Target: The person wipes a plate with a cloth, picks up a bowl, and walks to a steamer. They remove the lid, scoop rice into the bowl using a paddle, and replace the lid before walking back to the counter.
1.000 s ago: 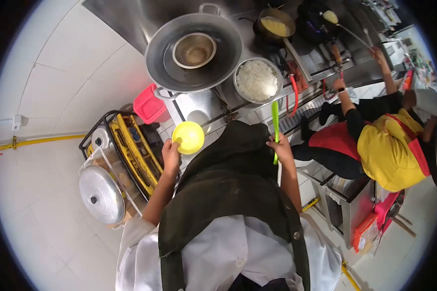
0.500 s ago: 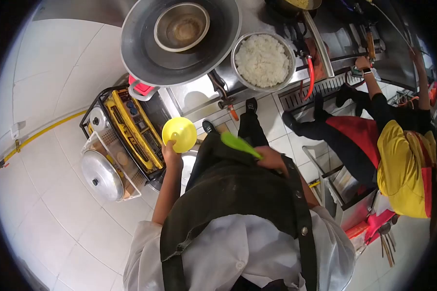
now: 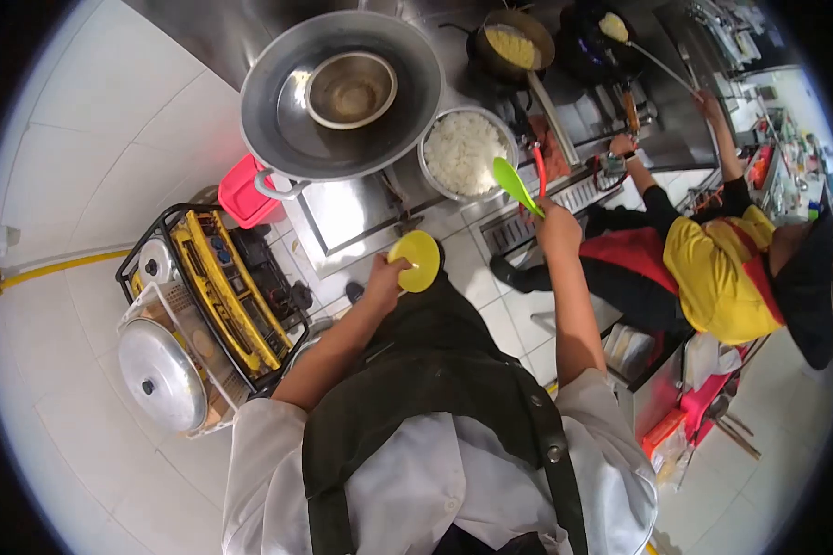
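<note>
A small yellow bowl (image 3: 418, 263) is gripped at its rim by my left hand (image 3: 384, 283), its hollow side facing up. In my right hand (image 3: 558, 230) is a green rice paddle (image 3: 515, 183), its blade overlapping the edge of the metal bowl of white rice (image 3: 463, 151). That rice bowl sits at the front edge of the steel counter, ahead of both hands. To its left, a large grey pan (image 3: 278, 102) holds a smaller metal bowl (image 3: 352, 90).
At the right, a person in a yellow shirt (image 3: 713, 277) works at a wok (image 3: 602, 51). A pan of yellow food (image 3: 514, 44) stands behind the rice, its handle pointing forward. On the left floor are a yellow-framed generator (image 3: 227, 287) and a lidded pot (image 3: 162, 375); a pink container (image 3: 247, 192) is under the pan.
My right hand has swung forward and up with the paddle, from my apron to the rice bowl. My left hand has carried the yellow bowl right, nearer the counter.
</note>
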### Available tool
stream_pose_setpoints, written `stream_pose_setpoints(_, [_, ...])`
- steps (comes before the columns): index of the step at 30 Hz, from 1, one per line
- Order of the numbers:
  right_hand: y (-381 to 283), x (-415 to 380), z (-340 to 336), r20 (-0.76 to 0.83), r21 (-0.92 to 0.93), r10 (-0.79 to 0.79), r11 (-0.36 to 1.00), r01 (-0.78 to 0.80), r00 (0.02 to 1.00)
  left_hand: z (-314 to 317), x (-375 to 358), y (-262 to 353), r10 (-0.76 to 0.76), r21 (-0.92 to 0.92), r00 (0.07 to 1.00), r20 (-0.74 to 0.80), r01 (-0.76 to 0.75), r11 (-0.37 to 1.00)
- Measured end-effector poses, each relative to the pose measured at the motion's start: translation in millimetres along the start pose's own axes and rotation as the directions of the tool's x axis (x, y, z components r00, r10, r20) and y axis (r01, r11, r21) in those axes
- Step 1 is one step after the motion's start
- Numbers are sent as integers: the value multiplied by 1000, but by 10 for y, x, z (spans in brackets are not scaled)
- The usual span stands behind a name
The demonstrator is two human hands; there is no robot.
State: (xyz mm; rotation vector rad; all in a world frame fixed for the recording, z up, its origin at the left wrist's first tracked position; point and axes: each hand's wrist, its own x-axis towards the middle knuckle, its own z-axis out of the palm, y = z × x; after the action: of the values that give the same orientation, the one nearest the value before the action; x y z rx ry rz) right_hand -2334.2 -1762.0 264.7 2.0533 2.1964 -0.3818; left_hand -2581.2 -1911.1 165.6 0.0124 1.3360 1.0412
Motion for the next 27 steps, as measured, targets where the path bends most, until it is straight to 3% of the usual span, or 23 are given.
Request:
stream_pose_setpoints(3, [63, 627, 235, 46, -190, 20, 982, -11, 999, 413, 228, -192, 24, 2, 997, -77, -24, 1000])
stream_pose_setpoints(8, [152, 949, 779, 178, 28, -143, 990, 140, 973, 811, 668, -539, 96, -154, 984, -150, -119, 981])
stream_pose_setpoints(9, [158, 945, 832, 216, 45, -174, 985, 169, 961, 767, 940, -817, 124, -84, 966, -227, -146, 986])
stream_pose_setpoints(12, [172, 951, 831, 321, 113, -295, 955, 273, 900, 791, 1201, -1116, 163, -115, 915, -369, -219, 969])
stream_pose_setpoints(15, [147, 971, 690, 393, 38, -228, 972, 232, 891, 861, 1311, -1174, 199, -68, 868, -455, -257, 964])
stream_pose_setpoints(18, [-168, 888, 41, 242, -37, -286, 952, 303, 927, 926, 1358, -1136, 191, -5, 805, -562, -234, 972])
stream_pose_setpoints(21, [-270, 1082, -57, 159, -242, -470, 834, 496, 868, 1029, 1050, -870, 214, 14, 763, -609, -260, 965])
stream_pose_setpoints(22, [-298, 1188, -22, 146, -273, -472, 825, 494, 869, 1059, 939, -750, 229, 12, 754, -615, -282, 959])
stream_pose_setpoints(25, [-417, 1408, 65, 125, -334, -534, 771, 542, 836, 1000, 999, -903, 351, 220, 616, -705, -280, 934])
stream_pose_setpoints(27, [-450, 1602, 322, 202, -407, -493, 743, 531, 846, 985, 909, -773, 310, 172, 646, -697, -268, 948])
